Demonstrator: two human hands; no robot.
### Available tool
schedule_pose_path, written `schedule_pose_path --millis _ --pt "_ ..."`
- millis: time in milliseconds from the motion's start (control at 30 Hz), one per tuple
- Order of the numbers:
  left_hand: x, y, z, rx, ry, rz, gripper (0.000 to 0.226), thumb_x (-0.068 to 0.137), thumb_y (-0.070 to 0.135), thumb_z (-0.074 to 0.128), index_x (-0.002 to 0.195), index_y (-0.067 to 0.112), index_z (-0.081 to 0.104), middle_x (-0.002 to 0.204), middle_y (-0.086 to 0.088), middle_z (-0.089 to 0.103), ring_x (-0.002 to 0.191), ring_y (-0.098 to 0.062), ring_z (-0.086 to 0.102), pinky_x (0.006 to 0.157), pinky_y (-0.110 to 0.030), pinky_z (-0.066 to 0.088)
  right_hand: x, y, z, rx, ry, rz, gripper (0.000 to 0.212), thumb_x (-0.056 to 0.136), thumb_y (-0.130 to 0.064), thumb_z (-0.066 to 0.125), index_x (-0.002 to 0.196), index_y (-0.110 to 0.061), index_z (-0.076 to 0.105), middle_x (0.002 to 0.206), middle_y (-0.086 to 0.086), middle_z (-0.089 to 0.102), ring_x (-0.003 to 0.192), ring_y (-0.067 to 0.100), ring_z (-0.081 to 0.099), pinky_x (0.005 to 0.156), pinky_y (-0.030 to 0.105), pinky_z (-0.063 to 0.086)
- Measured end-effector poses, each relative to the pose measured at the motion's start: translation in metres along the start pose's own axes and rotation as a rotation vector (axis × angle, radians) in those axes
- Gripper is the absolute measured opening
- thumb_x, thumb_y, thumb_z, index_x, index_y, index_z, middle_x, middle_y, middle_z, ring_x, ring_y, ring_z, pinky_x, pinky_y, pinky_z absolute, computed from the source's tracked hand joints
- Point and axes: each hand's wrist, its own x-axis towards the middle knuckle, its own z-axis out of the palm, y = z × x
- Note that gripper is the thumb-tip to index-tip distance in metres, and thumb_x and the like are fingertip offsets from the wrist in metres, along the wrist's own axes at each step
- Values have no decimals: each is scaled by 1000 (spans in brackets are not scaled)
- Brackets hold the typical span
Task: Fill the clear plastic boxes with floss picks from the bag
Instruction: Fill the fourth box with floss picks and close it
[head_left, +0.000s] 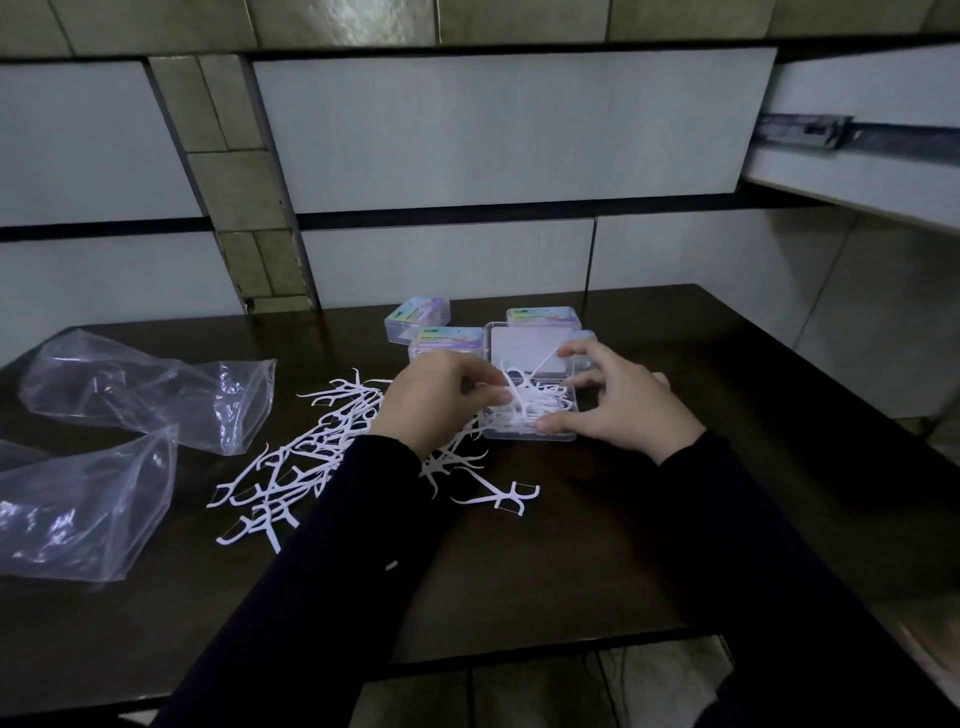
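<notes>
An open clear plastic box (558, 434) sits mid-table with its lid (524, 348) tipped back and white floss picks (535, 402) heaped inside. My left hand (441, 400) pinches a bunch of those picks at the box's left side. My right hand (618, 402) holds the box, thumb on its front edge and fingers spread over its right side. A loose pile of floss picks (311, 457) lies on the table left of the box, partly under my left arm. Two clear plastic bags (150, 400), (78, 514) lie crumpled at the left.
Three closed clear boxes with coloured labels (418, 317), (543, 314), (447, 340) stand behind the open one. The dark table (597, 571) ends at a near edge below my arms. Tiled walls enclose the back and right; an open drawer (857, 171) juts out upper right.
</notes>
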Motion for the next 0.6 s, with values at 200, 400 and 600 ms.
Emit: schedule_pose_path --millis 200,400,600 --pt "6 1 9 84 39 96 25 75 49 73 91 30 74 96 11 64 86 -6 57 79 -34 52 0 0 1 1 0 -13 71 61 -67 76 112 -41 34 120 -15 63 108 13 57 103 44 27" --pt "6 11 15 194 155 264 25 88 42 63 109 30 68 113 14 64 104 -9 54 80 -22 40 0 0 2 20 1 2 87 60 -67 76 129 -42 29 122 -14 63 110 16 58 106 49 28" --pt "11 19 23 333 55 282 38 95 41 52 130 26 58 129 5 58 111 -18 46 89 -29 38 0 1 1 69 -11 34 90 62 -65 76 136 -44 29 123 -16 62 113 15 55 104 46 26"
